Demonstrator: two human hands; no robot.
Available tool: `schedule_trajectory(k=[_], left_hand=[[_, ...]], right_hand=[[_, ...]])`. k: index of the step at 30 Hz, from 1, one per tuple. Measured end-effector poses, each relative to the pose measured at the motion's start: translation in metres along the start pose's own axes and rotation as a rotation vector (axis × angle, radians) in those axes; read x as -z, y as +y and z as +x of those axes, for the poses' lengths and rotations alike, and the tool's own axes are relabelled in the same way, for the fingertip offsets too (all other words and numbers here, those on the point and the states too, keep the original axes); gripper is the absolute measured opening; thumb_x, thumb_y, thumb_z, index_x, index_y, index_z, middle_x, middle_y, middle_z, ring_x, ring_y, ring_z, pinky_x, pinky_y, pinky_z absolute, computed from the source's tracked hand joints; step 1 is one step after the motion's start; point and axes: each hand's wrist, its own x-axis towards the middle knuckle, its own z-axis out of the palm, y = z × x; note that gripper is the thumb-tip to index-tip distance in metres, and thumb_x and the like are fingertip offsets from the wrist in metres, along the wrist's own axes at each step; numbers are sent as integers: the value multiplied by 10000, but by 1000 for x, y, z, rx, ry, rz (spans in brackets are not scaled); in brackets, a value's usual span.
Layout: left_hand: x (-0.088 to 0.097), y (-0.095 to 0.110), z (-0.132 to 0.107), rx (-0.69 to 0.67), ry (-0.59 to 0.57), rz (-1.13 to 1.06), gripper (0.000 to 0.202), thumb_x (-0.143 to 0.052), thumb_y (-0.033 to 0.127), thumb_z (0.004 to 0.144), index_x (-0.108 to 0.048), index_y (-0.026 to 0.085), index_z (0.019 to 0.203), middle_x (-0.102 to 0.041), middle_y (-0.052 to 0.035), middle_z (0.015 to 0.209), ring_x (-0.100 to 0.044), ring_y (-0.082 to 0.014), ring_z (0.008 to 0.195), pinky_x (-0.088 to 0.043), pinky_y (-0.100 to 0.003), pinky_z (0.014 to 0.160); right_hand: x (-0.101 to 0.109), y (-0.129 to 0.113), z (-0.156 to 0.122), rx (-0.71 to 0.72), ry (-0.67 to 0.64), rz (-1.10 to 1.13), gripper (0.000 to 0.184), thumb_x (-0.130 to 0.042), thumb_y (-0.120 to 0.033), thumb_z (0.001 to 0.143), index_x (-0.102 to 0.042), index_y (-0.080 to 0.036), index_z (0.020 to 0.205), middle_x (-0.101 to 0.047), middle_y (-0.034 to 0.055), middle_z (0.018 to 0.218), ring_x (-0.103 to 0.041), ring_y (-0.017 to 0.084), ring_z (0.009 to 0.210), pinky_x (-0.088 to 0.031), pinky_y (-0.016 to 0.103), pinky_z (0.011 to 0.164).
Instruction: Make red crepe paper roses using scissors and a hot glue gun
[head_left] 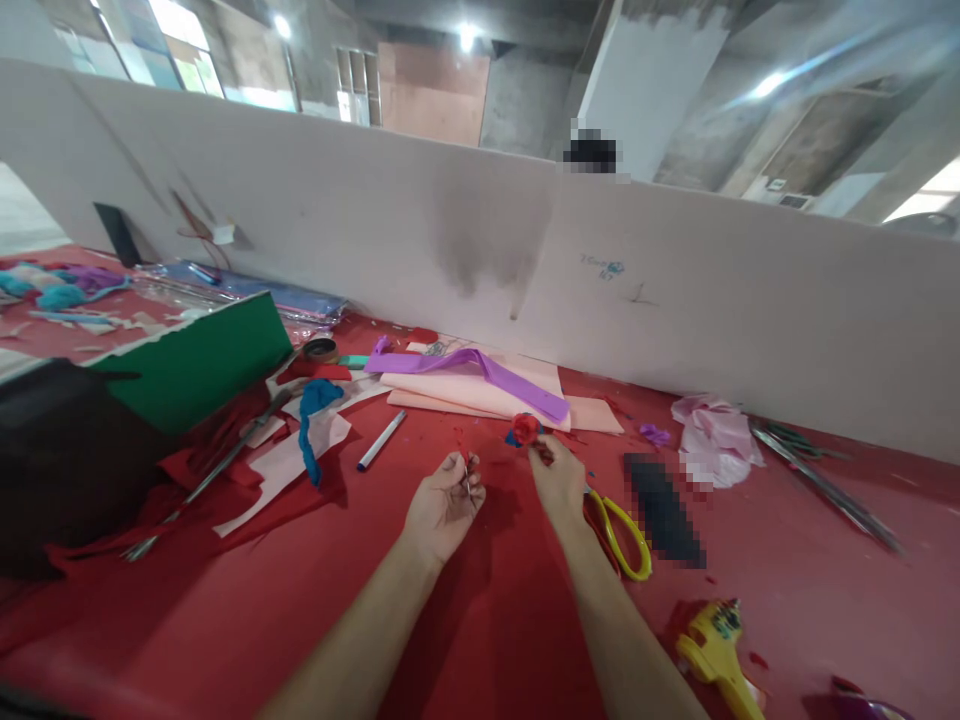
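My left hand [444, 505] is closed in a pinch near the middle of the table. A thin dark stem or wire [469, 478] stands between its fingers, with a small red scrap [460, 438] at the top. My right hand [559, 478] is to the right of it, fingers curled, gripping a small red craft flower [527, 429]. Blue material [513, 438] shows around the flower's lower edge. Just beyond lie pale pink sheets [450, 393] with a purple strip [517, 385] across them. Yellow-handled scissors [628, 543] lie beside my right wrist.
A white marker [382, 440] and a blue twisted strip [309, 440] lie to the left. Thin metal rods [217, 470] rest among red scraps. At right are a blurred dark object [664, 510], crumpled pink plastic [716, 437] and a yellow glue gun [718, 648]. A white partition [360, 210] bounds the back.
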Motion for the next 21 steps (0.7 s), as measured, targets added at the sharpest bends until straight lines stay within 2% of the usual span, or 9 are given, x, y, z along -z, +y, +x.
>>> schedule_trajectory(k=[7, 14, 18, 21], left_hand=[[-1, 1, -1, 2, 10, -4, 89, -582, 49, 772, -575, 132, 739, -630, -41, 746, -518, -87, 542, -426, -207, 496], [-3, 1, -2, -1, 21, -2, 100, -577, 32, 759, -573, 123, 719, -625, -42, 732, -514, -82, 534, -416, -200, 489], [-1, -1, 0, 0, -8, -9, 86, -587, 52, 764, -571, 128, 727, -623, -41, 741, -495, -75, 528, -404, -192, 482], [-1, -1, 1, -3, -20, -11, 84, -596, 55, 759, -568, 128, 725, -619, -40, 742, -496, -74, 533, -405, -190, 486]], right_hand=[[15, 12, 2, 69, 4, -80, 284, -469, -231, 738, -689, -194, 913, -698, 76, 917, -632, 215, 825, -467, 349, 811], [24, 10, -22, 46, 50, -78, 316, -443, -265, 769, -682, -154, 943, -697, 111, 931, -635, 225, 785, -490, 367, 756], [11, -1, -27, 134, -91, -45, 294, -455, -255, 783, -703, -190, 929, -722, 72, 916, -654, 206, 781, -508, 332, 734], [0, -6, -22, 208, -190, -30, 305, -479, -239, 772, -707, -233, 976, -726, 38, 985, -663, 191, 852, -511, 317, 777]])
